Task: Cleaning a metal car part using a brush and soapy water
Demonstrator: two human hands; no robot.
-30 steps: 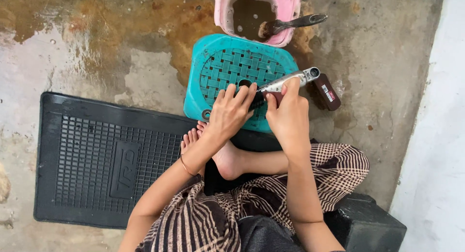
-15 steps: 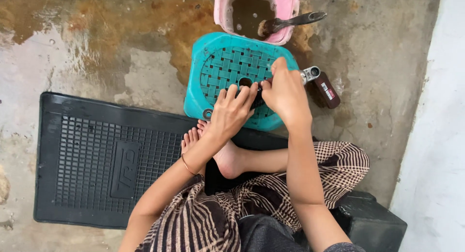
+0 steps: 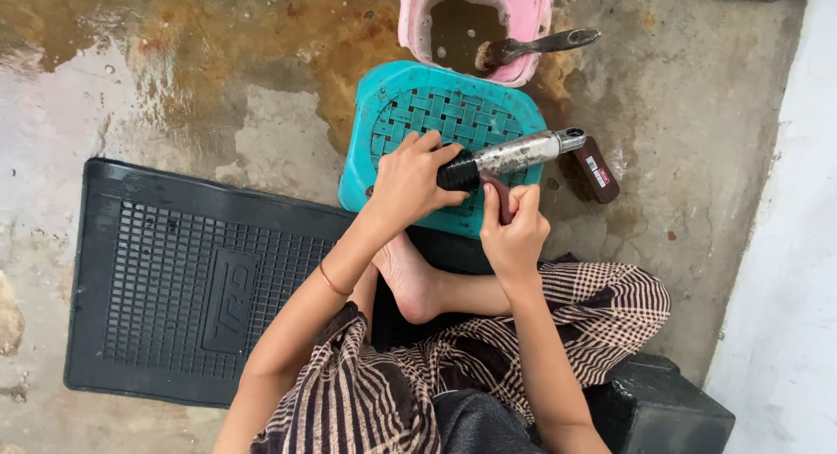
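Far left: black rubber car mat [image 3: 174, 279] flat on wet, rust-stained concrete floor [image 3: 157, 79], raised rectangular emblem panel near its middle. Right of it, teal plastic stool [image 3: 436, 114] with woven-pattern top. Left hand [image 3: 410, 182] over the stool's near edge, fingers wrapped shut around the black ribbed end of a metal cylinder part [image 3: 514, 153]. The part lies nearly level across the stool top, chrome body running right and slightly up, round eyelet end past the stool's right edge. Right hand [image 3: 513, 223] just below the part, fingers closed on a small dark reddish piece [image 3: 500, 192] pressed against the part's underside near the black end; what the piece is, cannot tell. Bare foot [image 3: 410, 279] below the hands, checked brown cloth over the lap. Above the stool, pink tub [image 3: 523, 18] of muddy water with a brush [image 3: 532, 46] resting on its rim. Right of the eyelet, a dark brown bottle [image 3: 597, 168] lying on the floor, small red-and-white rectangular label on its side. Far right, pale wall [image 3: 793, 245].
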